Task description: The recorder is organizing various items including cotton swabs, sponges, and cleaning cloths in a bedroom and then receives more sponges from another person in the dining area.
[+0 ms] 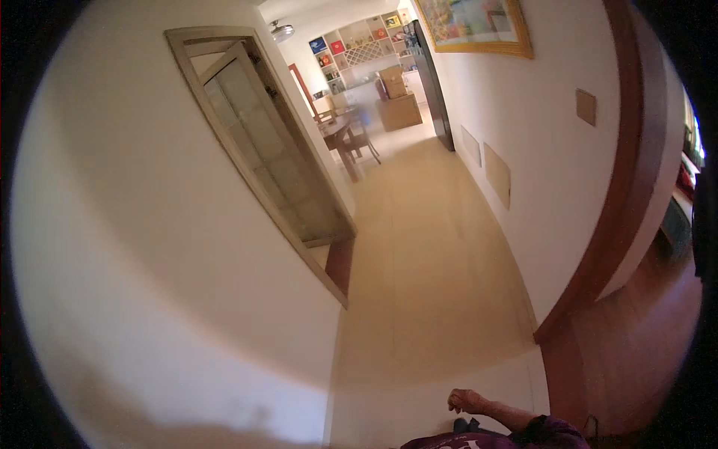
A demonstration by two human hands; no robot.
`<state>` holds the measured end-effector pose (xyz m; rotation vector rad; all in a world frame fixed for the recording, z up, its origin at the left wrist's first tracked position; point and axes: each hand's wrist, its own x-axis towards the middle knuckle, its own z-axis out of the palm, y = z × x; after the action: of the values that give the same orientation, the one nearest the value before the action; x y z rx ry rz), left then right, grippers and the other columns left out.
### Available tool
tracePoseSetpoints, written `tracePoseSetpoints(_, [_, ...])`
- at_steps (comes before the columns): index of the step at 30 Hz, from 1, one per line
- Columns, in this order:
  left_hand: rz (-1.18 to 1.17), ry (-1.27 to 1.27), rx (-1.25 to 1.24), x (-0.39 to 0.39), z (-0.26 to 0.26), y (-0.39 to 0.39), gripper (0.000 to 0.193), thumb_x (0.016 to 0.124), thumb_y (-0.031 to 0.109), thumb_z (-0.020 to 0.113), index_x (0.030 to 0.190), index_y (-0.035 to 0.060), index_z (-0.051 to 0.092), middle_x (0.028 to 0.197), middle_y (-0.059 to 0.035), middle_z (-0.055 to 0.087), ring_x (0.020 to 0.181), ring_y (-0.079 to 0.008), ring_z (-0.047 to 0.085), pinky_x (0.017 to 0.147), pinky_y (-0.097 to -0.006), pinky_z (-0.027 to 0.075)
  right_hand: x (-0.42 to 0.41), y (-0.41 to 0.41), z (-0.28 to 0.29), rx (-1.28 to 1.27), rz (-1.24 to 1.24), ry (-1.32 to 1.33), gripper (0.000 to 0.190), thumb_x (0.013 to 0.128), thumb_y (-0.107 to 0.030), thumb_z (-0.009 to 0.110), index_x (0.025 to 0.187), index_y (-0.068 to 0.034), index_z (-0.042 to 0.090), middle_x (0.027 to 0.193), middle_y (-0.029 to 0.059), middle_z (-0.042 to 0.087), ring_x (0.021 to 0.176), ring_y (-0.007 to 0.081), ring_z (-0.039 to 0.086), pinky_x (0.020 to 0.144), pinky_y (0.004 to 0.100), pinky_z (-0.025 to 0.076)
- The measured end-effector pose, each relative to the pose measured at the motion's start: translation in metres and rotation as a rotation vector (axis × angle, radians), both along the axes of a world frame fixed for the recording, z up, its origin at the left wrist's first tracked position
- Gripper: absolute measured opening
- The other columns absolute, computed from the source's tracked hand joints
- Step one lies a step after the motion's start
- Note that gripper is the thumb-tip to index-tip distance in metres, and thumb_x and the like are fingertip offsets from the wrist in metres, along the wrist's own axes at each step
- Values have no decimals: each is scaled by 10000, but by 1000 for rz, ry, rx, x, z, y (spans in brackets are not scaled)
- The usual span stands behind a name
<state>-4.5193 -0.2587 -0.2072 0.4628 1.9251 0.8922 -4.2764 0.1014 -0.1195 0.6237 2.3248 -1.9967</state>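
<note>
My right hand (465,400) hangs in front of my body at the bottom of the view, over the pale tiled floor (426,269). Its fingers are curled in, and no object shows in them. The forearm comes in from the lower right, out of a dark purple sleeve (552,432). Below the hand, the tip of a dark shoe (461,425) shows. My left hand is out of view. Ahead runs a hallway between two white walls.
On the left is a framed doorway with a glass-paneled door (263,146). To the right, a brown door frame (625,196) borders a wooden floor (628,348). Farther off are a wooden chair (362,143), a table (335,128), cardboard boxes (401,112) and a shelf unit (359,53).
</note>
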Motion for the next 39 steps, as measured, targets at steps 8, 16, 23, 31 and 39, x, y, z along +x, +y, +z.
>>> tracePoseSetpoints(8, [-10, 35, -78, -101, 5, 145, 306, 750, 174, 564, 1022, 44, 512, 805, -71, 577, 694, -158, 555, 551, -275, 468, -144, 141, -23, 301, 259, 259, 298, 871, -300, 350, 936, -53, 505, 814, 47, 580, 675, 154, 567, 646, 294, 449])
tracePoseSetpoints(16, [-35, 126, -58, -230, -30, 264, 316, 728, 167, 584, 1013, 48, 521, 814, -76, 579, 728, -155, 547, 568, -280, 464, -212, 306, 7, 176, 91, 44, 234, 840, -262, 442, 910, -66, 550, 747, 43, 596, 617, 160, 570, 566, 312, 476])
tracePoseSetpoints(23, [-305, 577, 306, -340, -40, 421, 341, 779, 183, 554, 1081, 42, 482, 881, -78, 577, 675, -166, 570, 597, -276, 478, -256, 452, -51, 532, -44, 71, 118, 705, -171, 563, 704, -57, 533, 610, 89, 543, 553, 219, 546, 489, 306, 441])
tracePoseSetpoints(31, [344, -17, -165, -237, 8, 450, 357, 798, 315, 535, 1047, 62, 496, 910, -70, 577, 739, -155, 574, 646, -302, 477, -419, 619, -74, 917, 376, 438, 180, 735, -142, 510, 598, -41, 450, 512, 51, 457, 461, 169, 497, 420, 302, 408])
tracePoseSetpoints(39, [740, 413, -93, -185, 115, 533, 313, 782, 313, 484, 967, 60, 482, 954, -112, 541, 846, -264, 534, 729, -371, 416, -456, 599, 31, -137, 520, -208, 275, 825, -183, 461, 1069, -58, 479, 881, 72, 522, 745, 140, 457, 672, 283, 393])
